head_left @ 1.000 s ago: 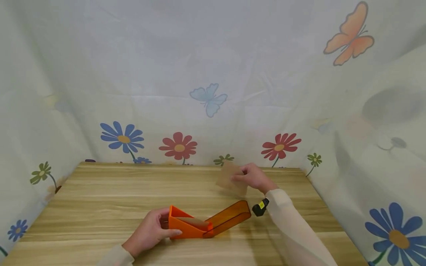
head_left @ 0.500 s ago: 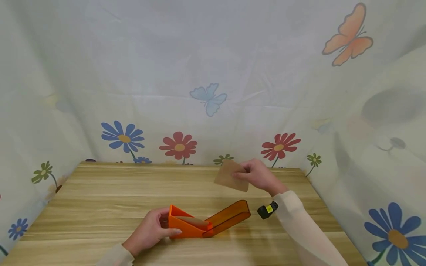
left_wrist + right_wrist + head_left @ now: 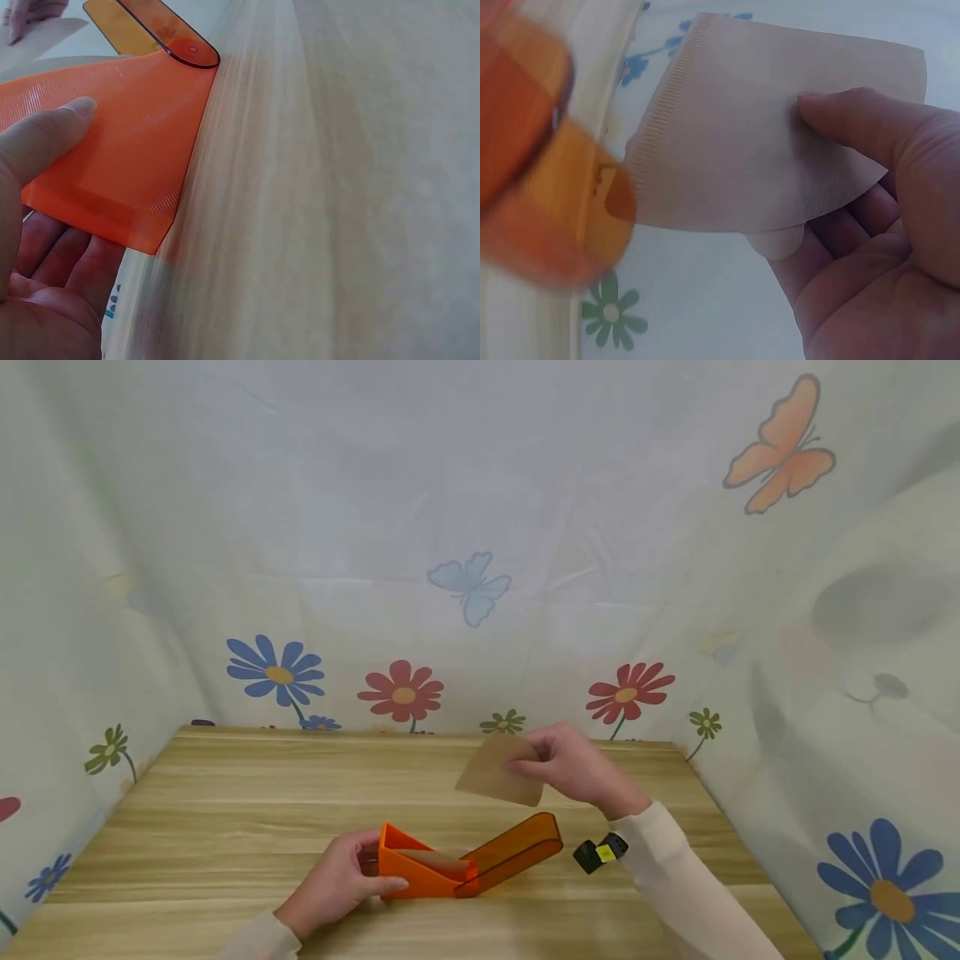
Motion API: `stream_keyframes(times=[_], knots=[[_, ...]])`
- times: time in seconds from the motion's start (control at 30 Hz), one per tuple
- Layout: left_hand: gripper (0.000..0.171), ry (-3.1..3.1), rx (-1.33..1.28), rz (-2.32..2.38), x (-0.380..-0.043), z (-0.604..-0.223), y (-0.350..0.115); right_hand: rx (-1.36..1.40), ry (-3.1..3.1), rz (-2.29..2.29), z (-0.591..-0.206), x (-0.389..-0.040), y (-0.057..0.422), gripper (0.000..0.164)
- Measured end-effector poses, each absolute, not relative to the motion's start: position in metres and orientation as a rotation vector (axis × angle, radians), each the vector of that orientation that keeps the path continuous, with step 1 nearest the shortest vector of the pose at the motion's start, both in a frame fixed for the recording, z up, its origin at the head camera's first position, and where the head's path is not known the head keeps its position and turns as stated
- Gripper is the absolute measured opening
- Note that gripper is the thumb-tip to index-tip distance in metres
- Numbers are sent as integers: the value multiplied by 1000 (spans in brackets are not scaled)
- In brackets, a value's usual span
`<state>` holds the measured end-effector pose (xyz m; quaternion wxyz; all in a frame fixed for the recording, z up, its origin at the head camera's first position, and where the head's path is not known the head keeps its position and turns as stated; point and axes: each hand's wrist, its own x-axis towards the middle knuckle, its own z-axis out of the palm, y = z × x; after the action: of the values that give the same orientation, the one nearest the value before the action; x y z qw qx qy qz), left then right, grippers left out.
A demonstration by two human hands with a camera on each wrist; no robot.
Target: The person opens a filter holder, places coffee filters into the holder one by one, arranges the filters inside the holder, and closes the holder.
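Observation:
My left hand [image 3: 337,878] grips the left end of an orange coffee filter holder [image 3: 420,883] standing on the table, thumb on its near side and fingers behind. Its see-through amber lid [image 3: 517,852] is swung open to the right on a hinge. Brown paper [image 3: 435,861] shows inside the holder. Above and beyond the lid, my right hand [image 3: 581,770] pinches a brown paper coffee filter [image 3: 495,775] between thumb and fingers. In the right wrist view the coffee filter [image 3: 727,127] has a crimped side seam and a small rounded tab at its lower edge.
The wood-grain table [image 3: 247,810] carries the holder. A white cloth [image 3: 337,527] printed with flowers and butterflies hangs behind and at both sides. A small black device with a yellow label [image 3: 600,853] is at my right wrist.
My right hand first drew back to the right, then came left and slightly down with the coffee filter, which now lies further left. My left hand and the holder stay in place.

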<state>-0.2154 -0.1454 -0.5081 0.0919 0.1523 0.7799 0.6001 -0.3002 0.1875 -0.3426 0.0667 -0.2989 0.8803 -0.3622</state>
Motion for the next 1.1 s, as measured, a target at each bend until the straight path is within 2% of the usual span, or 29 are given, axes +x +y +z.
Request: stream_keyframes(times=[0.3, 0.53, 0.8, 1.1], knots=[[51, 2302, 463, 1794, -214, -506, -145, -1015, 2574, -1104, -342, -286, 169, 8], [49, 2317, 460, 1785, -216, -508, -145, -1067, 2522, -1073, -352, -282, 156, 23], [52, 2287, 437, 1804, -215, -506, -144, -1140, 2457, -1066, -362, -277, 146, 11], [54, 2286, 420, 1807, -216, -507, -144, -1135, 2412, -1052, -371, -273, 135, 11]])
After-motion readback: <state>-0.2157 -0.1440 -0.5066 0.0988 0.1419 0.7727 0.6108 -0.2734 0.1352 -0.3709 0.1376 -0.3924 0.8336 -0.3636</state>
